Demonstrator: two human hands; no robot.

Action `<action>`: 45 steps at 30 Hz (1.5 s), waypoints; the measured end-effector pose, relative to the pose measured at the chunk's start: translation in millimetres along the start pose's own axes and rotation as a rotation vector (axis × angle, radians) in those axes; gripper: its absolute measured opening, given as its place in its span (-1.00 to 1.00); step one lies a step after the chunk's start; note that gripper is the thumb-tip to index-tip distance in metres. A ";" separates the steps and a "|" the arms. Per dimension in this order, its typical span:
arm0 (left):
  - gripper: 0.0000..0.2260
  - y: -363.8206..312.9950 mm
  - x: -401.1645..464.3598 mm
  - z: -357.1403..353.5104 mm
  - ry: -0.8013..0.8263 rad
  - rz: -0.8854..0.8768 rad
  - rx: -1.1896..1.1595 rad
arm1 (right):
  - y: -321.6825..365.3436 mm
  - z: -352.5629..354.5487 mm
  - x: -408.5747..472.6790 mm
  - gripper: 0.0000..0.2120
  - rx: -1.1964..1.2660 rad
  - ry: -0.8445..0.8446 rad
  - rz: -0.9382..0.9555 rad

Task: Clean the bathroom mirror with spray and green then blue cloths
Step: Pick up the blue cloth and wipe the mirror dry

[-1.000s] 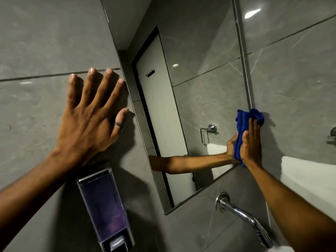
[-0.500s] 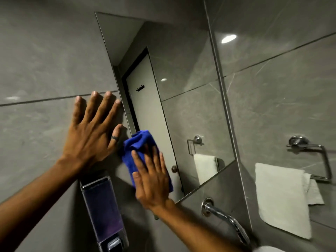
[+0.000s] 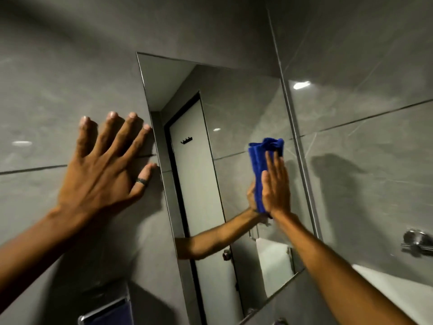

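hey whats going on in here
A person is wiping the bathroom mirror. The right hand presses a blue cloth flat against the glass, fingers straight, near the mirror's right edge. The left hand lies flat with fingers spread on the grey tiled wall just left of the mirror, as if bracing. A soap dispenser shows at the bottom edge and a white towel hangs at the right. No spray or green cloth is in view.

A bathroom: large grey wall tiles (image 3: 58,78) surround a wall-mounted mirror (image 3: 246,102), which reflects a white door with coat hooks. A chrome towel ring (image 3: 417,242) and white towel (image 3: 398,294) sit on the right, and a soap dispenser (image 3: 107,313) at the lower left.
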State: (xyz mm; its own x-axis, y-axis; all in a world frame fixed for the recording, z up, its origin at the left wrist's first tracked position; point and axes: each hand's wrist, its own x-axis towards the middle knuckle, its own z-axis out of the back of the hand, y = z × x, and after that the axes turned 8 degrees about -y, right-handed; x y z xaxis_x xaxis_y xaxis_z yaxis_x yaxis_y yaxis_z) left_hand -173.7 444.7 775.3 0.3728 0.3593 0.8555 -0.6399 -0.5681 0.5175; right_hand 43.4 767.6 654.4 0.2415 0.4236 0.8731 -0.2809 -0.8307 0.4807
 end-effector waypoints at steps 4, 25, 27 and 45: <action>-0.25 2.2 -0.3 -6.3 -0.027 -0.009 0.031 | -66.7 17.8 23.4 -0.50 -0.051 -0.116 -0.242; -0.30 0.1 -1.8 -1.7 -0.013 0.001 -0.001 | 273.1 -63.1 87.8 -0.48 0.057 -0.012 0.522; -0.30 1.2 -2.9 -2.2 -0.014 0.000 0.003 | 255.4 -59.3 107.5 -0.47 0.043 0.006 0.486; -0.29 3.3 -2.2 -18.8 -0.082 -0.028 0.110 | 10.7 -7.6 198.3 -0.51 -0.001 -0.192 -0.233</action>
State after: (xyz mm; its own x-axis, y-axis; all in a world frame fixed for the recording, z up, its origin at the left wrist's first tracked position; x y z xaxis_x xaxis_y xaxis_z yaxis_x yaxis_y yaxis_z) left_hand -189.3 456.0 774.8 0.4463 0.3172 0.8368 -0.5524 -0.6380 0.5365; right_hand 81.3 845.4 833.3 0.4707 0.5268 0.7078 -0.1983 -0.7185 0.6666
